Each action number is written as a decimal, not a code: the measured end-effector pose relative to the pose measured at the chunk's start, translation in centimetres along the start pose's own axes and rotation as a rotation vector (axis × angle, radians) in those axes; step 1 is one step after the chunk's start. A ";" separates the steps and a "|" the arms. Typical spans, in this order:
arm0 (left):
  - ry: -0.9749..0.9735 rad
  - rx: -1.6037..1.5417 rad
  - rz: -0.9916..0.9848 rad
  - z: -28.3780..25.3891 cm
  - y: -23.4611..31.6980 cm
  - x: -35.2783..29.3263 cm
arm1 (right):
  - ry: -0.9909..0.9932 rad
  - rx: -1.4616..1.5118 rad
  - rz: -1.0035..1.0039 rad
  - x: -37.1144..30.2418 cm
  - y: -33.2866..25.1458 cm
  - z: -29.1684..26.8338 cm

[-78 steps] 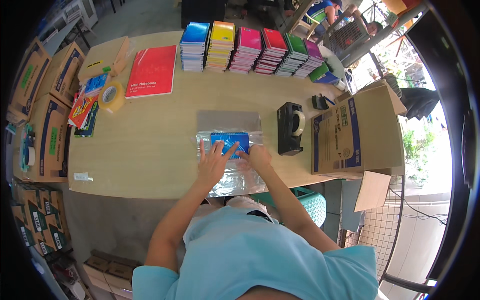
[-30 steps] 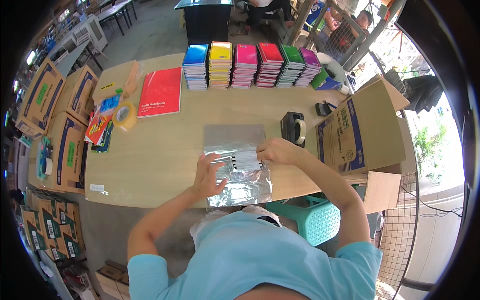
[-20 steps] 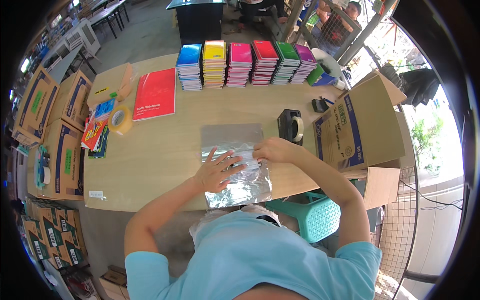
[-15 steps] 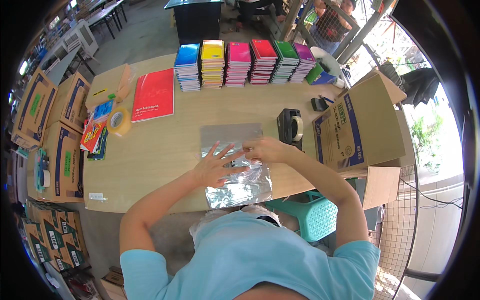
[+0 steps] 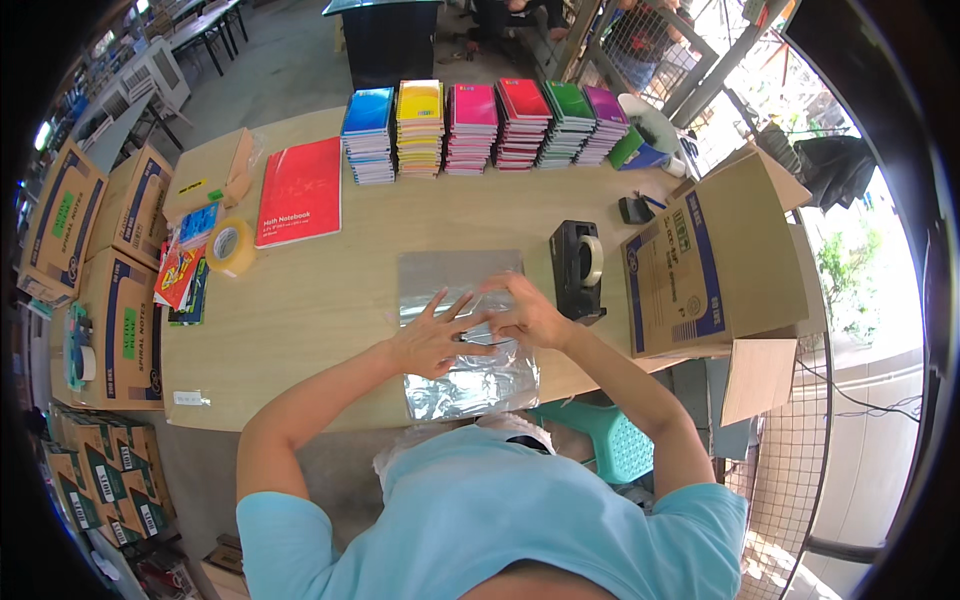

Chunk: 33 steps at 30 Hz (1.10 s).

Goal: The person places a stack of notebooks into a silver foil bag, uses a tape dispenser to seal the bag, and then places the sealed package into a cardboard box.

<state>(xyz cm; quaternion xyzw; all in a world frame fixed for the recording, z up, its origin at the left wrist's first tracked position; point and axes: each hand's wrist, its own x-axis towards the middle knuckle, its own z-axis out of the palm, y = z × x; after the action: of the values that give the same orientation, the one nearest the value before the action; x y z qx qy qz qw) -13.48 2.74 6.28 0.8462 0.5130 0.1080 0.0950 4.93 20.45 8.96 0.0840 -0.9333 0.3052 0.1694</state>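
A clear, shiny plastic sheet or sleeve lies on the table in front of me, its near end at the table's edge. Spread flat on it, my left hand has its fingers apart and holds nothing. My right hand hovers over the sheet's right side, beside the left fingertips. Its index finger and thumb stand apart, and I see nothing between them. A small dark spot shows near the fingers, too small to name. Right of the sheet stands a black tape dispenser with a roll of tape.
Several stacks of coloured notebooks line the far edge. A red notebook, a tape roll and colourful packets lie left. An open carton stands right, above a green stool. Cartons are piled left.
My right hand has gone from closed fingers to fingers apart, and its index finger has lifted. My left hand stays flat on the plastic. The view has shifted slightly.
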 end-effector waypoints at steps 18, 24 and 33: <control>0.591 -0.773 -0.480 -0.5 1.4 3.7 | 0.184 0.829 0.550 -3.3 2.7 5.2; 0.878 -1.280 -0.509 -5.1 3.5 3.1 | 0.185 0.838 0.585 -3.9 2.6 4.9; 0.846 -0.299 -0.339 -1.4 6.8 1.6 | 0.194 0.855 0.533 -3.9 2.7 4.2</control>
<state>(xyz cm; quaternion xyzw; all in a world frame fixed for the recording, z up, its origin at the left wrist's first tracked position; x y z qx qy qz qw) -7.38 1.10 9.61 0.6096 0.6163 0.4983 0.0149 6.73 20.31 2.88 -0.1236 -0.6943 0.6984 0.1221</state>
